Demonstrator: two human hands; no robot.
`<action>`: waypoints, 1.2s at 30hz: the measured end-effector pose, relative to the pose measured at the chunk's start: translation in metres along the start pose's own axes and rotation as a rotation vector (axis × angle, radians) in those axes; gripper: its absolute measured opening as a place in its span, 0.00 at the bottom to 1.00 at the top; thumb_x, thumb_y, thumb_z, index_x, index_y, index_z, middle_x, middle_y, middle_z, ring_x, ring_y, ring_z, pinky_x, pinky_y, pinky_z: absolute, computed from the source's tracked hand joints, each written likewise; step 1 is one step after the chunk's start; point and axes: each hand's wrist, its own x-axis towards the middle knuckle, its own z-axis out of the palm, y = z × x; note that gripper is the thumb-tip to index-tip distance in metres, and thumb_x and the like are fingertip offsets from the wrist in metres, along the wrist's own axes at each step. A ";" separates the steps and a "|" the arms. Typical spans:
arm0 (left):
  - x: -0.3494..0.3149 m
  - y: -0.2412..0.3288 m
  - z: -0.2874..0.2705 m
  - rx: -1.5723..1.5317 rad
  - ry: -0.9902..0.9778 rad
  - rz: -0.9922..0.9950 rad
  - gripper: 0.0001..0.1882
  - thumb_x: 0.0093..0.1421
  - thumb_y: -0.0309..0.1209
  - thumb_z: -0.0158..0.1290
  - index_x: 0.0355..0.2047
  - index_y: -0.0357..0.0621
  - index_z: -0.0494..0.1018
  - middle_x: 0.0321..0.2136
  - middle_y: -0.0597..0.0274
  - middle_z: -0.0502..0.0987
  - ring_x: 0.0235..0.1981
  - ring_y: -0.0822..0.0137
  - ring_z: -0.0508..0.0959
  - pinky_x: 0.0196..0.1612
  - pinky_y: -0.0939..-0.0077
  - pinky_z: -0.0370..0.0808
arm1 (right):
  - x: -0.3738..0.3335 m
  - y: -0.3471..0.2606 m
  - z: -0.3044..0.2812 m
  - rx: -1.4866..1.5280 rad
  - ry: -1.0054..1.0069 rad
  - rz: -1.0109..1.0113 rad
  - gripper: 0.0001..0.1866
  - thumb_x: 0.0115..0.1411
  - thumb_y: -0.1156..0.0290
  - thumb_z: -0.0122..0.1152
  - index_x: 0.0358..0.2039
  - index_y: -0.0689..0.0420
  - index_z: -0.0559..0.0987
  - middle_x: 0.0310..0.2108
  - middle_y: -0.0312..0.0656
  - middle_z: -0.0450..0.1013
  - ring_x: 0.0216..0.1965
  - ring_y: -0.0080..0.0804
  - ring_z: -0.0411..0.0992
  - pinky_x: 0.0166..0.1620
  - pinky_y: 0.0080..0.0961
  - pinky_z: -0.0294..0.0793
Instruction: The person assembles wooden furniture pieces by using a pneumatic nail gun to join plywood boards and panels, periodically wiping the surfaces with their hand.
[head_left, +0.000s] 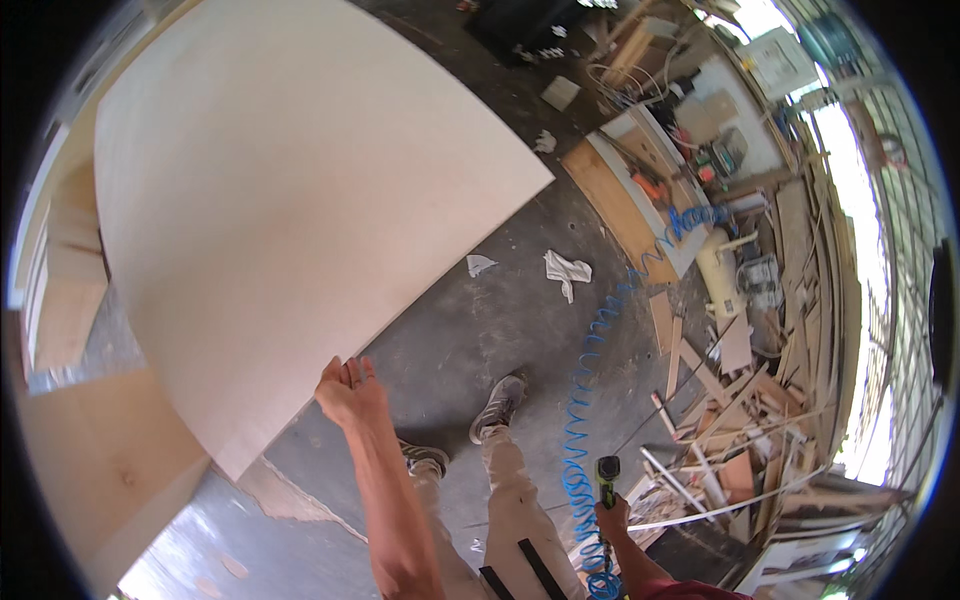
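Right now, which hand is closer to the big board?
Left. The left hand is right at the edge of the board. The right hand is well off to the board's right, holding a tool.

You're in a woodworking workshop, pretty clearly. There's a messy heap of wood offcuts (735,455) off to your right, a coiled blue hose (577,432) snaking toward a cream tank (717,272), a huge pale panel (300,200) at your left, and a crumpled white rag (567,270) on the bare grey floor (530,345).
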 end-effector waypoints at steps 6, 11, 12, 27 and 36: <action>-0.003 -0.031 0.036 0.018 -0.098 -0.028 0.27 0.69 0.29 0.43 0.66 0.33 0.54 0.62 0.52 0.58 0.62 0.56 0.65 0.62 0.56 0.68 | -0.015 -0.014 0.003 0.028 -0.256 0.355 0.15 0.49 0.66 0.65 0.33 0.63 0.78 0.27 0.55 0.78 0.35 0.57 0.78 0.41 0.49 0.76; -0.022 -0.092 0.085 0.039 -0.103 -0.113 0.29 0.68 0.28 0.44 0.67 0.33 0.52 0.60 0.52 0.63 0.58 0.57 0.70 0.61 0.57 0.68 | 0.005 -0.010 -0.005 -0.005 -0.376 0.304 0.22 0.48 0.65 0.66 0.42 0.63 0.79 0.35 0.59 0.79 0.41 0.61 0.77 0.45 0.51 0.75; -0.023 -0.100 0.096 0.046 -0.133 -0.143 0.29 0.68 0.28 0.45 0.67 0.33 0.52 0.60 0.52 0.64 0.58 0.58 0.70 0.61 0.57 0.68 | 0.014 -0.019 -0.004 0.001 -0.409 0.284 0.22 0.48 0.65 0.66 0.43 0.63 0.79 0.35 0.59 0.79 0.41 0.61 0.77 0.46 0.52 0.75; 0.001 -0.176 0.204 2.182 -1.123 1.985 0.43 0.64 0.47 0.55 0.73 0.48 0.50 0.72 0.40 0.45 0.72 0.39 0.46 0.70 0.40 0.45 | 0.147 -0.076 0.013 0.179 -0.198 0.091 0.18 0.48 0.70 0.63 0.40 0.63 0.78 0.25 0.57 0.76 0.30 0.56 0.77 0.36 0.47 0.75; 0.013 -0.180 0.200 2.116 -1.232 1.950 0.44 0.62 0.44 0.57 0.73 0.50 0.48 0.73 0.43 0.44 0.73 0.39 0.45 0.70 0.37 0.45 | 0.236 -0.274 -0.004 0.453 -0.435 -0.027 0.21 0.50 0.69 0.63 0.44 0.68 0.76 0.22 0.50 0.75 0.23 0.41 0.75 0.30 0.37 0.75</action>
